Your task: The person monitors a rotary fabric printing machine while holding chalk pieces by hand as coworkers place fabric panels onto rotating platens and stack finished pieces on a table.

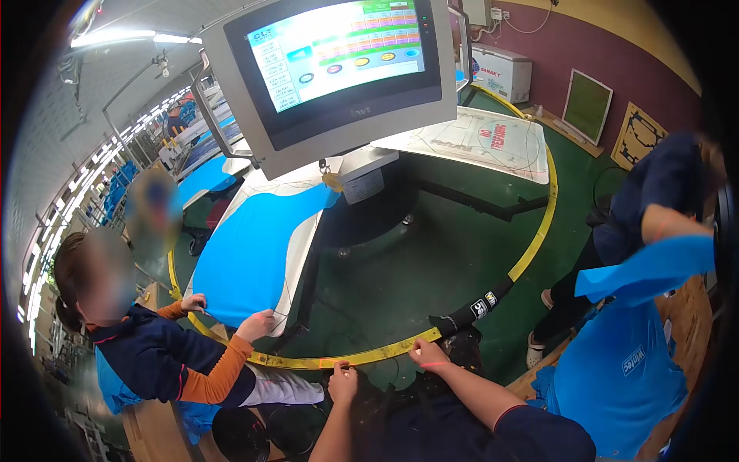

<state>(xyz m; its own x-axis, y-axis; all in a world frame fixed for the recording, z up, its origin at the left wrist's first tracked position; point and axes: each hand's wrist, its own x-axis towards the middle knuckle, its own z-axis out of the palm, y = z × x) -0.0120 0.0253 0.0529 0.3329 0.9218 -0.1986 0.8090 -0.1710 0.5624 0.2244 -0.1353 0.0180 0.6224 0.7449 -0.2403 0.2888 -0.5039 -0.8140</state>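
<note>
My left hand (342, 383) is curled closed at the near side of a curved yellow rail (377, 359), its fingertips at the rail's edge. To the right, my right hand (428, 354) is also closed, with the thumb up, close to where the yellow rail meets a black padded sleeve (473, 308). No object shows in either hand. Beyond the rail, a blue fabric piece (246, 246) lies on a white printing pallet (296, 262). A co-worker (169, 346) on the left has both hands at the near edge of that fabric.
A control screen (339, 58) hangs over the machine. Another pallet (477, 142) extends to the right. On the right, a person (654, 192) holds up blue fabric (654, 266) above a pile of blue cloth (616, 377). Round black stools (240, 433) stand at lower left.
</note>
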